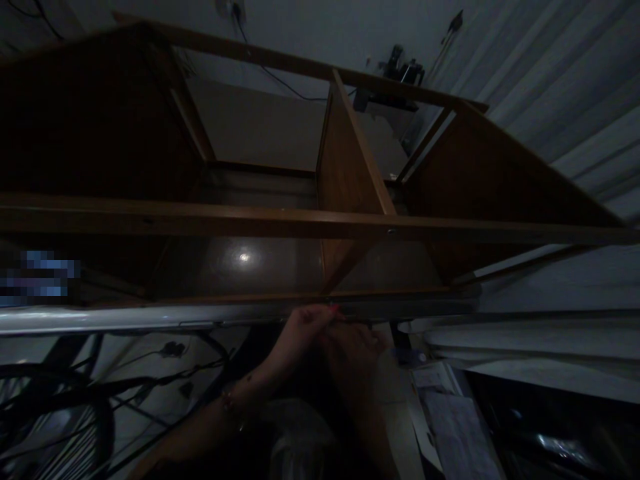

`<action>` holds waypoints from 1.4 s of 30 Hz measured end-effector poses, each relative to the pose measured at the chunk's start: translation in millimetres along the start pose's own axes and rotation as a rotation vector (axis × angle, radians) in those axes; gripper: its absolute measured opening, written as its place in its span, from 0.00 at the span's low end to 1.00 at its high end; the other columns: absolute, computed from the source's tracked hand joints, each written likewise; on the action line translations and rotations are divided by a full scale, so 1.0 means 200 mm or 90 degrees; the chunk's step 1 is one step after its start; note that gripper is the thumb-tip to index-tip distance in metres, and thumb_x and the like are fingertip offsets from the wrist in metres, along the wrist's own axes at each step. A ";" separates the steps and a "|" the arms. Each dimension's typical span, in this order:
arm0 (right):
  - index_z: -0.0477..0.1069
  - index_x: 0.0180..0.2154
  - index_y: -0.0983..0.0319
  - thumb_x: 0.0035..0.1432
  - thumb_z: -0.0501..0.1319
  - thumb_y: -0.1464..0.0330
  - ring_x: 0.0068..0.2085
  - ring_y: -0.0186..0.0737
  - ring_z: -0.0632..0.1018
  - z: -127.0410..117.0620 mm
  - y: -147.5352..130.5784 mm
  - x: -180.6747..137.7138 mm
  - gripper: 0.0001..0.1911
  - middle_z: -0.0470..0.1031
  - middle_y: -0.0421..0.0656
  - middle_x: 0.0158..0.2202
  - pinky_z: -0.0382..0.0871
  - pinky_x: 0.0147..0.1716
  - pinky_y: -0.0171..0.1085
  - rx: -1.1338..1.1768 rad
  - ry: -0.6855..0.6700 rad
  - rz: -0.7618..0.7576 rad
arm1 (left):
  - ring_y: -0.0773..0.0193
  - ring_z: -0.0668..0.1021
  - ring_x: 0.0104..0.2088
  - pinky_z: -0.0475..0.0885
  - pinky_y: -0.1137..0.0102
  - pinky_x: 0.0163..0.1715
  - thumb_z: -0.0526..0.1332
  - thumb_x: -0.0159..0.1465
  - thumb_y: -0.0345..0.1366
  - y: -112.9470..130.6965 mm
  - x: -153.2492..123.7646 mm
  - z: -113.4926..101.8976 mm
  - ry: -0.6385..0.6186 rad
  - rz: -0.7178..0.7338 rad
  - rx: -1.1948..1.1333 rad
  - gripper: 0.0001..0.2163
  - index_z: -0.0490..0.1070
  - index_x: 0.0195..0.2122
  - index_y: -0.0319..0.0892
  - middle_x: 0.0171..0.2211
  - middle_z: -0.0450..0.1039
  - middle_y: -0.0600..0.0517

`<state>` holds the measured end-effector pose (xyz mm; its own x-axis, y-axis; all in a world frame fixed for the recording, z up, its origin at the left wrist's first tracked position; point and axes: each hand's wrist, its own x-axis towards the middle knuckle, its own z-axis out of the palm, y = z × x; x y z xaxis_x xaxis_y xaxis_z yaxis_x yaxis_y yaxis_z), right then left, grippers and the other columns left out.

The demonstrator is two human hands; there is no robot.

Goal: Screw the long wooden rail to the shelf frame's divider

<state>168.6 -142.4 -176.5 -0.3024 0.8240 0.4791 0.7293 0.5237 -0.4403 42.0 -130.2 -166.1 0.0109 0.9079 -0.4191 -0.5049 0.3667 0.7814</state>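
Observation:
A wooden cabinet frame (250, 219) with an upright divider (350, 160) lies open in front of me in dim light. At its near lower edge, by a silvery strip (125, 319), my two hands meet. My left hand (310, 321) is closed in a pinch, with a small spot of red (334, 309) at its fingertips. Whether that is a held item or a fingernail, I cannot tell. Right beside it, my right hand (355, 343) has its fingers bent inward and partly in shadow. What it grips, if anything, is hidden.
A bicycle wheel (65, 420) stands at the lower left. Papers (457, 427) and a dark glossy object (560, 427) lie at the lower right. A pale curtain (565, 80) hangs on the right. Behind the frame, a cable (290, 87) runs along the wall.

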 end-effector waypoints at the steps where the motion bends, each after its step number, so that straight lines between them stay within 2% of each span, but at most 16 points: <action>1: 0.74 0.34 0.56 0.68 0.55 0.64 0.36 0.40 0.75 0.00 0.00 0.00 0.12 0.81 0.37 0.33 0.50 0.43 0.44 0.005 0.004 0.002 | 0.71 0.71 0.20 0.62 0.76 0.22 0.71 0.49 0.52 0.00 0.00 -0.01 0.000 -0.002 0.003 0.20 0.79 0.28 0.37 0.20 0.74 0.54; 5: 0.74 0.34 0.57 0.69 0.54 0.65 0.35 0.40 0.74 0.00 0.00 0.01 0.13 0.81 0.38 0.32 0.51 0.43 0.43 0.001 0.014 0.028 | 0.71 0.66 0.17 0.58 0.76 0.20 0.67 0.55 0.54 -0.01 -0.01 -0.03 -0.027 -0.015 0.034 0.22 0.80 0.34 0.36 0.16 0.68 0.56; 13: 0.73 0.32 0.57 0.70 0.52 0.64 0.32 0.40 0.73 0.00 0.00 0.00 0.16 0.80 0.37 0.28 0.50 0.42 0.44 -0.009 0.018 0.032 | 0.73 0.62 0.17 0.54 0.76 0.19 0.64 0.58 0.53 -0.05 -0.01 -0.06 -0.060 -0.009 0.099 0.22 0.80 0.41 0.38 0.16 0.66 0.57; 17: 0.73 0.31 0.57 0.69 0.53 0.65 0.32 0.40 0.73 -0.01 -0.01 -0.01 0.15 0.80 0.38 0.28 0.50 0.42 0.43 -0.022 0.010 0.035 | 0.72 0.63 0.19 0.55 0.77 0.20 0.63 0.60 0.51 -0.06 -0.01 -0.06 -0.060 0.003 0.095 0.20 0.80 0.42 0.38 0.19 0.68 0.55; 22: 0.73 0.32 0.57 0.69 0.52 0.66 0.32 0.40 0.73 -0.01 -0.01 0.00 0.15 0.80 0.38 0.29 0.50 0.41 0.43 -0.028 0.022 0.033 | 0.71 0.61 0.18 0.54 0.76 0.19 0.63 0.60 0.51 -0.06 0.00 -0.04 -0.080 0.010 0.066 0.21 0.79 0.41 0.37 0.15 0.63 0.57; 32: 0.73 0.32 0.57 0.71 0.50 0.64 0.33 0.40 0.73 0.00 0.00 0.00 0.18 0.80 0.38 0.30 0.50 0.42 0.44 -0.012 0.011 0.030 | 0.72 0.62 0.17 0.55 0.77 0.19 0.64 0.58 0.54 -0.06 -0.01 -0.04 -0.067 0.011 0.069 0.23 0.78 0.42 0.37 0.14 0.62 0.58; 42: 0.74 0.31 0.57 0.70 0.52 0.64 0.33 0.40 0.73 0.01 0.00 0.00 0.17 0.80 0.38 0.29 0.50 0.44 0.44 0.027 0.004 0.044 | 0.73 0.64 0.18 0.57 0.78 0.20 0.62 0.60 0.53 -0.09 0.00 -0.06 -0.056 0.009 0.053 0.22 0.77 0.42 0.36 0.18 0.66 0.56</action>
<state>167.6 -142.1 -177.6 -0.2484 0.8571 0.4513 0.7215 0.4746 -0.5042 41.7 -139.1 -186.1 0.0821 0.9261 -0.3683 -0.4319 0.3661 0.8243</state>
